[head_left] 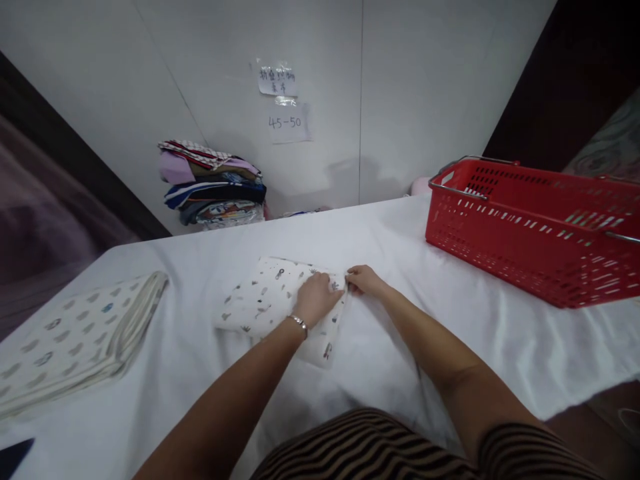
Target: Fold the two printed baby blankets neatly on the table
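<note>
A white cloth (260, 300) with small grey and brown printed motifs lies folded on the white-covered table, in the middle of the head view. My left hand (314, 299), with a silver bracelet at the wrist, rests on top of it near its right side, thumb and fingers apart. At the cloth's right edge, my right hand (364, 280) pinches the upper corner between thumb and fingers. Another folded cloth (75, 340), cream with grey cloud-like prints and a grey border, lies to the left, apart from both hands.
To the right stands a red perforated basket (515, 240) with metal handles. Behind the table's far edge is a stack of folded clothes (215, 187). Paper signs (290, 123) are taped to the pale wall. Something dark (15, 460) shows at the lower left.
</note>
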### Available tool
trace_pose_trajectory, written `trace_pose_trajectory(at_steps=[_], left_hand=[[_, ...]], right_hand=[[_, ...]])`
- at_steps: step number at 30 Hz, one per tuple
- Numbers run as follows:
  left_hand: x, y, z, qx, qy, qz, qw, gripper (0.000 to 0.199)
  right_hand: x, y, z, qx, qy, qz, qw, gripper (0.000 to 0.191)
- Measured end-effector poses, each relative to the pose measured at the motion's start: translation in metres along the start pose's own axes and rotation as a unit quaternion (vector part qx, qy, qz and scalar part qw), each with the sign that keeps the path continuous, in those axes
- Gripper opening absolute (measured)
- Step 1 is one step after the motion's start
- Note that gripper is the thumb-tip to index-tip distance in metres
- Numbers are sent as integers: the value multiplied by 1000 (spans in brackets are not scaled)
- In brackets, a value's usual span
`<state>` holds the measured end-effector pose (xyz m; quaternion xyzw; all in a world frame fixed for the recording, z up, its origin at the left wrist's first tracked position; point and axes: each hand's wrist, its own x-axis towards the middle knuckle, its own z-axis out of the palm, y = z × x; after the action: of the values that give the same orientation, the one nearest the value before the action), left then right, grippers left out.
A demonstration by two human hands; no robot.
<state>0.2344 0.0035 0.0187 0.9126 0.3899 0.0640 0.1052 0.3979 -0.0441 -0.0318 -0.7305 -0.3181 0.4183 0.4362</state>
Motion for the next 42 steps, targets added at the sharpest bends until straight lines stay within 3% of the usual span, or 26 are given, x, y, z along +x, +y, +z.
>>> trace_pose_trajectory(at_steps=[5, 11, 18, 23, 26, 29, 32, 34, 38, 42], left_hand=[[16, 19, 17, 52, 0, -26, 998, 42], [22, 23, 16, 81, -30, -21, 996, 33], [22, 24, 14, 72, 32, 10, 997, 25], [12, 20, 29, 55, 34, 58, 996, 27], [9, 14, 26, 12, 25, 63, 998, 31], [13, -5, 13, -35, -5, 97, 995, 32], [26, -40, -2, -11, 35, 94, 995, 28], [38, -69, -11, 39, 50, 79, 995, 35], [61, -113, -24, 111, -28, 87, 990, 50], [78, -126, -33, 157, -99, 118, 975, 53]], right_hand=[[1, 6, 2, -10, 2, -37, 999, 12], [0, 10, 5, -40, 32, -89, 995, 7], [-8, 1, 6, 70, 14, -47, 996, 12], [-15, -8, 2, 63, 26, -36, 997, 26], [-15, -6, 2, 44, 18, -50, 998, 33], [-14, 1, 6, -29, 36, -93, 995, 45], [-13, 8, 11, -92, 66, -133, 985, 46], [-13, 11, 14, -119, 70, -152, 979, 44], [-17, 11, 14, -146, 68, -183, 970, 46], [-24, 6, 12, -208, 67, -224, 950, 50]])
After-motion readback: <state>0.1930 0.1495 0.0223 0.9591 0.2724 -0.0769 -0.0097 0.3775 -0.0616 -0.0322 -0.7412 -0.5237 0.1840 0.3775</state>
